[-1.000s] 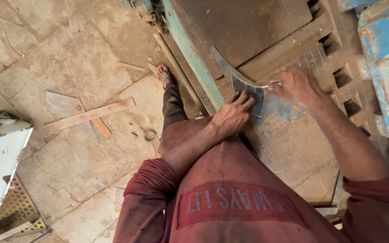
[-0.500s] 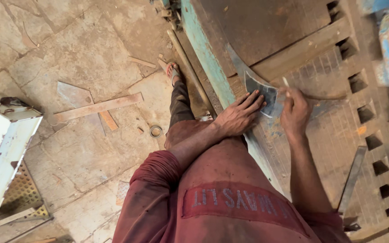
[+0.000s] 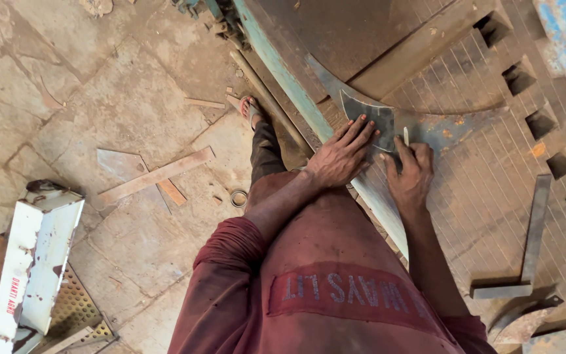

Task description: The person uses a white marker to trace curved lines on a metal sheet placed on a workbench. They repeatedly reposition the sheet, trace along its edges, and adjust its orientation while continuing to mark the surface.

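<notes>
Your left hand (image 3: 342, 156) lay flat, fingers spread, pressing a dark curved metal template (image 3: 368, 118) onto the rusty steel sheet (image 3: 486, 190). Just beside it, your right hand (image 3: 411, 172) pinched a slim white marker (image 3: 405, 136) at the template's edge

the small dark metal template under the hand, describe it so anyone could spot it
On the big rusty sheet scored with parallel lines, look beneath the left hand. The dark template there is grey, curved and pointed, unlike the brown sheet.
</notes>
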